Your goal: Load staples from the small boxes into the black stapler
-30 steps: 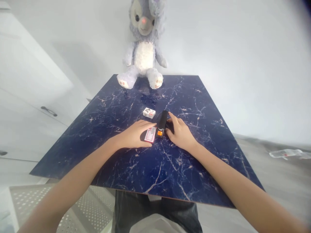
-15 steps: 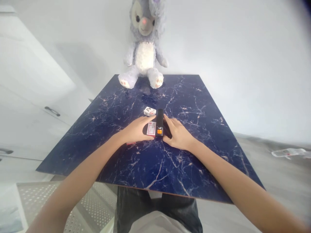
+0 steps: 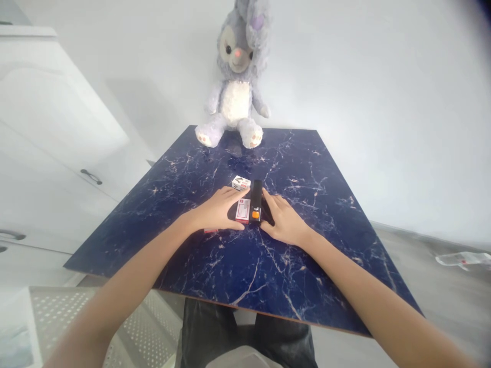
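A black stapler (image 3: 255, 200) with an orange button lies near the middle of the dark blue marble table (image 3: 238, 266), pointing away from me. A red and white small box (image 3: 243, 210) lies right against its left side. My left hand (image 3: 217, 211) rests on the table with fingers curled around that box. On the stapler's right side my right hand (image 3: 283, 221) presses its fingers against it. Just beyond my left fingertips sits a second small white box (image 3: 241, 182).
A grey and white plush rabbit (image 3: 237, 82) sits at the table's far edge against the white wall. White cabinets with dark handles (image 3: 91, 177) stand on the left. A clear plastic wrapper (image 3: 462, 259) lies on the floor at right.
The stapler has been turned straight and pushed against the red and white box. Both hands closed in on the two items. The camera tilted down a little.
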`<state>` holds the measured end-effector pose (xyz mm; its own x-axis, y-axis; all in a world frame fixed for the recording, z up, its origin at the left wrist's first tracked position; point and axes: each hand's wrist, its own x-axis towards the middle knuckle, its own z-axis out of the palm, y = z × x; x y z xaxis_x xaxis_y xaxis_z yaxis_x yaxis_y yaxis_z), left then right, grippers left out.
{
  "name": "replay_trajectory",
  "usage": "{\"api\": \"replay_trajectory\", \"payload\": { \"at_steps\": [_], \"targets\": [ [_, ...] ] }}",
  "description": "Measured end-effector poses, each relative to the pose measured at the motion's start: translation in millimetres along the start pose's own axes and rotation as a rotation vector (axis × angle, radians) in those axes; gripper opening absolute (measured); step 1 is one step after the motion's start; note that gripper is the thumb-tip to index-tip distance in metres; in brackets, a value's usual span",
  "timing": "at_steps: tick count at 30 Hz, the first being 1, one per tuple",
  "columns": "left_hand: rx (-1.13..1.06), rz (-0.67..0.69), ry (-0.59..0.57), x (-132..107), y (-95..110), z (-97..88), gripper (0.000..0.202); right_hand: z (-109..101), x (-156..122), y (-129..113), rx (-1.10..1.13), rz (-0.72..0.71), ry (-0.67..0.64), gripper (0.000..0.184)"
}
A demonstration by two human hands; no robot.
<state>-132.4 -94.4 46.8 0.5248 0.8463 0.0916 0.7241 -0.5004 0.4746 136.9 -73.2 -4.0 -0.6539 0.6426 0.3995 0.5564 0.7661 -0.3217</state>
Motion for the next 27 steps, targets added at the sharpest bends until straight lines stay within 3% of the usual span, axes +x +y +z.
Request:
{"api": "replay_trajectory", "payload": {
  "at_steps": [4, 7, 10, 13, 17, 20, 27],
  "targets": [
    [0.016, -0.089, -0.070, -23.0, -6.9, -38.4, 0.113, -2.0, 0.8, -0.7, 0.042, 0.033, -0.006, 0.089],
    [0.073, -0.189, -0.179, -39.1, -14.8, -50.5, 0.116, -2.8, 1.6, -1.0, 0.061, 0.057, -0.006, 0.087],
    [0.125, -0.183, -0.245, -43.4, -18.6, -44.9, 0.109, -3.4, 1.9, -0.8, 0.074, 0.054, -0.004, 0.087],
    [0.062, -0.131, -0.237, -37.9, -13.5, -40.6, 0.095, -3.3, 1.8, 0.0, 0.077, 0.050, -0.003, 0.086],
    [-0.020, -0.114, -0.079, -25.4, 1.4, -40.3, 0.086, -2.1, 1.4, 1.6, 0.078, 0.042, 0.009, 0.083],
    [-0.022, -0.095, 0.029, -16.3, 8.7, -28.1, 0.083, -1.3, 1.3, 2.0, 0.080, 0.035, 0.015, 0.083],
    [-0.079, -0.051, 0.025, -6.6, 10.0, 4.5, 0.086, -2.3, 0.3, 1.2, 0.073, 0.039, 0.007, 0.082]
  ]
}}
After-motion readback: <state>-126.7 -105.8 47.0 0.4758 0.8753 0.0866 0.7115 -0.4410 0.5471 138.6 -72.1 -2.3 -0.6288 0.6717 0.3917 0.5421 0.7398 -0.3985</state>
